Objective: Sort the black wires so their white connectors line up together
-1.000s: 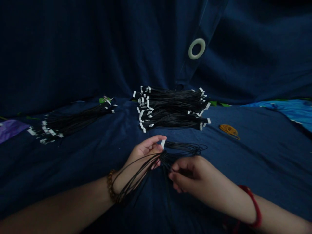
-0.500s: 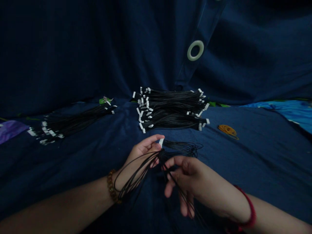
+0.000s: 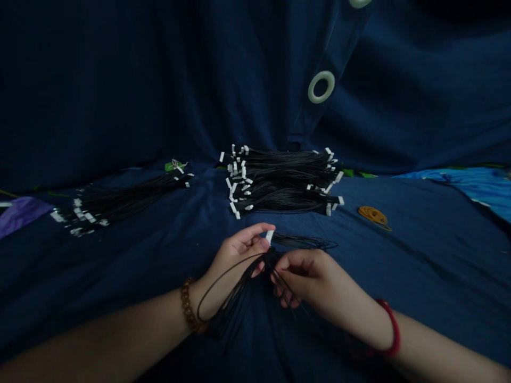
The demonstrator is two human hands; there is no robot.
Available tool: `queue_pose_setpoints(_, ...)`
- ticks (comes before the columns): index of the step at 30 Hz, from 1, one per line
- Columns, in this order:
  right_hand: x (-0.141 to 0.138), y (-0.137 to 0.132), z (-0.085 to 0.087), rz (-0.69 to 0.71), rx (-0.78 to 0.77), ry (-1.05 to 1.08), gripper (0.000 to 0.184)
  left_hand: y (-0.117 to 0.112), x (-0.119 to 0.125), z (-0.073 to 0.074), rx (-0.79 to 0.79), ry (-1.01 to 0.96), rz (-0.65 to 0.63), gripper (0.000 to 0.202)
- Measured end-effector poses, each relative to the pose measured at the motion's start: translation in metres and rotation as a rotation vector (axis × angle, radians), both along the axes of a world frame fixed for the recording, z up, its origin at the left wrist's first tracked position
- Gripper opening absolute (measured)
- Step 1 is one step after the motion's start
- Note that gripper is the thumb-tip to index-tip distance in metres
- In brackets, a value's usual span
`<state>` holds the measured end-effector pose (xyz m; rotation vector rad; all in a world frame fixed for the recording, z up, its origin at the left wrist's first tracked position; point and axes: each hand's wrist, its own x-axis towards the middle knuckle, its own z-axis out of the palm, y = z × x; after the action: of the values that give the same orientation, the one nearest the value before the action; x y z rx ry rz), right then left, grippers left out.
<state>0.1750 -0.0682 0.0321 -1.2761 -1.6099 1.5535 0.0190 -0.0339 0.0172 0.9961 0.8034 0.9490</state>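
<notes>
My left hand [image 3: 243, 255] is closed on a wire harness, its white connector [image 3: 270, 235] pinched between thumb and index finger. Black wires [image 3: 235, 298] fan down from there over the left wrist, while other strands [image 3: 303, 240] stretch off to the right. Beside it, my right hand [image 3: 309, 276] is closed, thumb and fingertips gripping some of the black wires just below the connector. Its lower fingers are curled in, and the exact strands between them are hard to make out in the dim light.
Behind my hands lies a stack of black wire harnesses [image 3: 283, 181] with white connectors. Another harness bundle [image 3: 128, 199] lies to the left. Rubber bands [image 3: 373, 215] sit at the right on the dark blue cloth [image 3: 431, 266]. A curtain with white rings [image 3: 321, 87] hangs behind.
My right hand has drawn its spread fingers in and closed on the wires near the connector. My left hand has shifted slightly right with the harness, and the loose wires have swung down.
</notes>
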Motion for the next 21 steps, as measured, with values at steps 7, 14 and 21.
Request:
queue_pose_setpoints(7,0.003,0.006,0.005,0.039,-0.01,-0.033,0.022,-0.002,0.0,-0.001,0.017,-0.058,0.008,0.031)
queue_pose_setpoints(14,0.005,0.007,0.016,-0.007,0.038,-0.121,0.01,-0.003,0.001,0.006,-0.045,-0.115,0.027,0.029)
queue_pose_setpoints(21,0.027,-0.01,0.045,0.0,-0.057,-0.039,0.017,-0.003,-0.002,0.004,-0.03,-0.187,0.058,0.037)
